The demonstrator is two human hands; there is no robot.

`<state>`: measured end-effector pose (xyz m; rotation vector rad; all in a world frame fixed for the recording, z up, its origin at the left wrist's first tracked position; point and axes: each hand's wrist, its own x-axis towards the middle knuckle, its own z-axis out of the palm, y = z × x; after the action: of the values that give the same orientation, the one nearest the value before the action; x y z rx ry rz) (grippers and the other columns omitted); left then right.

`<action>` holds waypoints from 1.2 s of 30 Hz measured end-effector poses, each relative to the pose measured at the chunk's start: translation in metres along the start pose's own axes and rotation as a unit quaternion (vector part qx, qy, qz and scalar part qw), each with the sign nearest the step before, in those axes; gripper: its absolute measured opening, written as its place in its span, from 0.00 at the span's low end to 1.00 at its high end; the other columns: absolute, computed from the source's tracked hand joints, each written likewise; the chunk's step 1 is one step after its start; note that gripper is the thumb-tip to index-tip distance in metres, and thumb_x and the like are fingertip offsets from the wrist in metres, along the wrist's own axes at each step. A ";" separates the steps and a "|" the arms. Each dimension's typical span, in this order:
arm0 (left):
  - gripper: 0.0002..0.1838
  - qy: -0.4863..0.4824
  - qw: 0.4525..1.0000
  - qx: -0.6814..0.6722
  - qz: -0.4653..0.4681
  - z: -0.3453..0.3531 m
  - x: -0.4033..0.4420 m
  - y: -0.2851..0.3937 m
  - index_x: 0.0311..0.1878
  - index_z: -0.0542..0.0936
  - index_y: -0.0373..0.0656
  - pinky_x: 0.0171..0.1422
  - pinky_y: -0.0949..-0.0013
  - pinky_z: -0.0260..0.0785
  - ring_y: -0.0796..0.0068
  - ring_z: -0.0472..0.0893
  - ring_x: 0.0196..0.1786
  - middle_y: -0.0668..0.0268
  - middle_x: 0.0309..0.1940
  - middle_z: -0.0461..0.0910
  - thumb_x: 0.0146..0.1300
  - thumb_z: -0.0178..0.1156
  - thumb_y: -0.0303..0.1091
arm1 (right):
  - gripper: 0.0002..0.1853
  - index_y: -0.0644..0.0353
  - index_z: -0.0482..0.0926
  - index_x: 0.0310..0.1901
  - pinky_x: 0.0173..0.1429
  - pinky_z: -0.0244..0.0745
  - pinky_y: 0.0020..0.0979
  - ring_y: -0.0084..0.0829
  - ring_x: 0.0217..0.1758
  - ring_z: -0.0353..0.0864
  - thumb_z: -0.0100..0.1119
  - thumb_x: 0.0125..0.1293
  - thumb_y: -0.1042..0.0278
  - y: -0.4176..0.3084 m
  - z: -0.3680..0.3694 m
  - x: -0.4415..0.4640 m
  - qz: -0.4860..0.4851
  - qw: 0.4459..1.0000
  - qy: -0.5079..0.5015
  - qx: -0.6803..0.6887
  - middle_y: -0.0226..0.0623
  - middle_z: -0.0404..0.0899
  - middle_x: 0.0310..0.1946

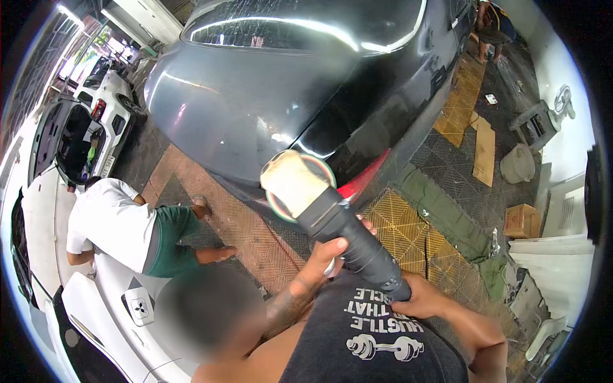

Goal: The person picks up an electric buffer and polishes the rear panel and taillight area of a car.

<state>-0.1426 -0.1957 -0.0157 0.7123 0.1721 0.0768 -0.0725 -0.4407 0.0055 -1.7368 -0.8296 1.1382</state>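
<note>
Workshop floor is ribbed plastic tile, with yellow ribbed tiles [386,220] and reddish-brown ribbed tiles [246,233]; glossy dark grey car [236,76] fills the upper middle, rear end toward the wearer. Black cylindrical power polisher [357,246] with cream cloth-like head cover [284,175] and round multicoloured-rim pad [328,167] is between the wearer's black printed T-shirt [383,325] and the car's rear. Left hand [324,256] is wrapped round the body behind the cover, thumb on top; right hand [418,297] is closed round the butt end by the shirt. Left is nearer the pad and car. From the grip, head lies up-left; long axis runs diagonally, butt lower right, head pointing at the rear panel left of the red tail light [350,189]. Pad contact: cannot tell. Person in white T-shirt [115,217] leans at left.
</note>
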 end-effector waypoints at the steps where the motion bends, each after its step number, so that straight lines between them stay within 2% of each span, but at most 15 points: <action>1: 0.38 0.001 1.000 0.002 0.000 0.001 -0.001 0.003 0.66 0.67 0.39 0.75 0.50 0.63 0.55 0.75 0.66 0.54 0.60 0.74 0.59 0.67 0.51 | 0.27 0.68 0.76 0.54 0.50 0.78 0.37 0.37 0.41 0.85 0.68 0.51 0.67 -0.002 0.001 0.001 -0.001 1.000 0.000 0.001 0.49 0.85 0.38; 3: 0.38 0.017 1.000 0.016 -0.006 0.001 -0.004 0.005 0.66 0.67 0.38 0.75 0.50 0.64 0.55 0.75 0.66 0.53 0.59 0.75 0.59 0.67 0.51 | 0.27 0.68 0.76 0.54 0.54 0.77 0.37 0.35 0.44 0.84 0.67 0.51 0.68 -0.007 -0.001 0.003 0.071 0.997 -0.037 0.007 0.48 0.84 0.41; 6: 0.38 0.026 0.999 0.015 0.029 -0.011 -0.018 0.003 0.66 0.67 0.38 0.75 0.49 0.64 0.55 0.75 0.66 0.53 0.59 0.75 0.59 0.66 0.51 | 0.28 0.68 0.76 0.54 0.56 0.76 0.36 0.36 0.46 0.84 0.67 0.50 0.68 -0.006 0.001 0.012 0.086 0.993 -0.075 0.033 0.49 0.84 0.42; 9: 0.37 0.040 0.999 0.002 0.023 -0.008 -0.015 0.005 0.65 0.67 0.38 0.75 0.48 0.64 0.54 0.74 0.66 0.52 0.59 0.75 0.59 0.67 0.51 | 0.27 0.68 0.76 0.54 0.56 0.76 0.37 0.37 0.46 0.84 0.67 0.50 0.68 -0.001 0.002 0.011 0.040 0.998 -0.046 0.002 0.49 0.84 0.42; 13: 0.37 0.003 1.000 0.017 -0.018 -0.003 0.000 0.010 0.66 0.66 0.39 0.75 0.49 0.64 0.54 0.74 0.67 0.52 0.61 0.73 0.60 0.67 0.50 | 0.27 0.68 0.76 0.54 0.56 0.76 0.37 0.39 0.46 0.84 0.67 0.50 0.67 0.005 0.008 0.006 0.066 0.996 -0.011 0.057 0.50 0.84 0.42; 17: 0.38 0.021 1.000 0.019 -0.004 -0.010 -0.013 0.009 0.67 0.66 0.38 0.76 0.49 0.63 0.55 0.73 0.67 0.53 0.60 0.73 0.59 0.67 0.51 | 0.28 0.68 0.76 0.54 0.57 0.76 0.38 0.42 0.47 0.84 0.67 0.50 0.66 -0.005 0.002 0.016 0.061 0.996 -0.053 0.048 0.51 0.84 0.43; 19: 0.34 0.018 0.998 -0.007 0.064 -0.010 -0.015 0.009 0.65 0.68 0.38 0.71 0.50 0.69 0.56 0.76 0.65 0.53 0.58 0.76 0.60 0.67 0.44 | 0.28 0.68 0.76 0.54 0.56 0.76 0.38 0.42 0.47 0.84 0.67 0.50 0.66 -0.006 0.003 0.017 0.074 0.994 -0.068 0.037 0.51 0.84 0.44; 25: 0.35 -0.014 1.000 -0.003 -0.006 -0.002 0.008 0.016 0.65 0.68 0.37 0.69 0.52 0.70 0.58 0.76 0.64 0.53 0.58 0.76 0.60 0.67 0.47 | 0.28 0.67 0.76 0.54 0.56 0.76 0.38 0.42 0.47 0.84 0.67 0.50 0.65 0.011 0.012 0.009 0.068 0.997 0.007 0.043 0.51 0.84 0.44; 28: 0.36 0.030 0.999 -0.006 0.018 -0.010 -0.009 0.015 0.65 0.68 0.38 0.70 0.51 0.69 0.56 0.77 0.63 0.52 0.58 0.76 0.59 0.67 0.48 | 0.28 0.67 0.76 0.55 0.56 0.76 0.38 0.42 0.48 0.84 0.68 0.50 0.65 -0.001 0.001 0.017 0.073 0.997 -0.032 0.008 0.50 0.84 0.44; 31: 0.37 0.045 0.997 -0.027 0.060 -0.007 -0.014 0.006 0.66 0.68 0.39 0.70 0.51 0.69 0.56 0.77 0.63 0.52 0.58 0.76 0.58 0.68 0.48 | 0.29 0.67 0.76 0.55 0.56 0.76 0.37 0.41 0.47 0.84 0.68 0.50 0.65 -0.012 -0.005 0.018 0.074 0.994 -0.070 0.036 0.50 0.84 0.44; 33: 0.36 0.036 0.998 -0.022 0.053 -0.001 -0.002 0.007 0.65 0.68 0.37 0.70 0.52 0.69 0.58 0.77 0.63 0.53 0.58 0.77 0.59 0.67 0.48 | 0.28 0.66 0.76 0.55 0.55 0.77 0.36 0.38 0.46 0.83 0.68 0.50 0.66 0.005 -0.005 0.013 0.066 0.996 -0.045 0.034 0.46 0.84 0.43; 35: 0.35 0.032 0.999 0.004 -0.006 0.009 0.020 0.009 0.65 0.68 0.36 0.67 0.56 0.72 0.62 0.79 0.59 0.55 0.57 0.77 0.60 0.67 0.46 | 0.28 0.66 0.76 0.55 0.55 0.77 0.36 0.35 0.45 0.83 0.68 0.51 0.67 0.001 -0.006 0.008 0.092 0.993 -0.017 0.066 0.43 0.84 0.42; 36: 0.34 -0.013 0.999 0.031 -0.022 0.006 0.035 0.008 0.65 0.68 0.36 0.67 0.54 0.72 0.61 0.78 0.61 0.54 0.58 0.77 0.63 0.64 0.48 | 0.27 0.65 0.77 0.55 0.54 0.77 0.35 0.33 0.44 0.82 0.68 0.51 0.68 -0.002 -0.008 0.006 0.114 0.989 0.011 0.097 0.40 0.84 0.42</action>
<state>-0.1074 -0.1885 -0.0107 0.7702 0.1668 0.0197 -0.0632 -0.4368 0.0066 -1.7070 -0.4960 1.3017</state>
